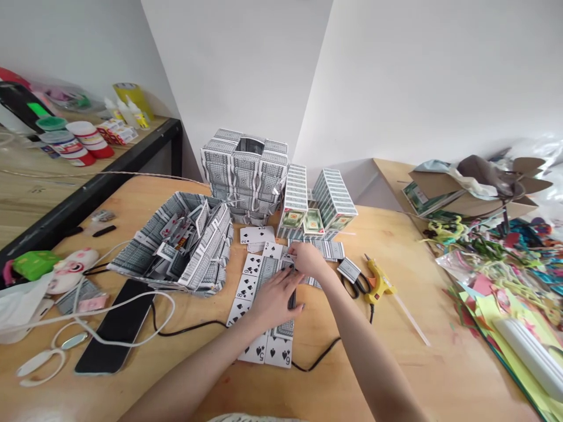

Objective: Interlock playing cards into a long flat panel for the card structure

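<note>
A flat panel of playing cards [246,285] lies on the table in front of me, some face up in spades, others showing grey patterned backs. My left hand [275,299] rests on it with fingers stretched out, pressing the cards. At the panel's upper right, my right hand [307,259] is closed, its fingertips close to those of my left hand. What it pinches is hidden; a small dark thing shows between the two hands. Loose face-up cards [257,235] lie just beyond. Grey-backed cards [331,250] lie behind and to the right of my right hand.
A basket of folded cards [145,249] stands left, before a larger card-built box [233,176]. Stacked card boxes [334,193] stand behind. Right are scissors [361,284] and a yellow glue gun [379,280]. A phone [115,328] and white cable [169,316] lie left; craft scraps lie far right.
</note>
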`<move>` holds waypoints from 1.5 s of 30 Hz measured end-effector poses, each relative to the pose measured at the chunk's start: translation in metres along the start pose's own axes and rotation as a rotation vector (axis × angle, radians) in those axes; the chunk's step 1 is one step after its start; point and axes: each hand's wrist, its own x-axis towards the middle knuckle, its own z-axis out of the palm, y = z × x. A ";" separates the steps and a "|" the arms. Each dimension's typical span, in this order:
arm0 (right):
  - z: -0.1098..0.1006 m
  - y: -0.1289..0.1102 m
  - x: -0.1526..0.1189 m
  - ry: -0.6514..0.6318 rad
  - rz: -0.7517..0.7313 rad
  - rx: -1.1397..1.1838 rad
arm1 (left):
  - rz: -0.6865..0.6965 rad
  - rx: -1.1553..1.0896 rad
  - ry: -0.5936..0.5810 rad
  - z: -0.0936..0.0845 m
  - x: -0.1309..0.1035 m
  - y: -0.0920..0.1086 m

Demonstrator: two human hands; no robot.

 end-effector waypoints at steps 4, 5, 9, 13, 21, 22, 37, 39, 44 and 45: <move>0.001 -0.006 -0.005 -0.037 -0.003 -0.046 | -0.049 -0.048 0.017 0.001 0.001 0.000; 0.001 -0.007 -0.006 -0.047 -0.004 -0.053 | -0.044 -0.047 0.014 0.001 0.001 0.000; 0.001 -0.012 -0.012 -0.091 -0.021 -0.105 | -0.015 -0.007 0.014 0.002 0.001 -0.001; -0.001 -0.021 -0.019 -0.138 -0.054 -0.183 | 0.006 0.012 0.040 0.005 0.002 -0.003; 0.002 -0.039 -0.039 -0.146 0.021 -0.277 | 0.062 0.021 0.172 0.017 -0.002 -0.005; 0.003 -0.040 -0.041 -0.148 0.034 -0.278 | 0.080 0.024 0.202 0.018 -0.003 -0.005; 0.006 -0.047 -0.048 -0.013 0.081 -0.182 | -0.012 0.105 0.227 0.007 -0.001 0.004; 0.009 -0.048 -0.050 0.019 0.065 -0.172 | -0.007 0.118 0.207 0.006 0.000 0.005; 0.024 -0.044 -0.064 0.149 -0.008 -0.105 | -0.045 0.205 0.127 0.013 -0.001 0.001; 0.027 -0.043 -0.067 0.181 -0.011 -0.087 | -0.053 0.226 0.118 0.015 -0.001 0.000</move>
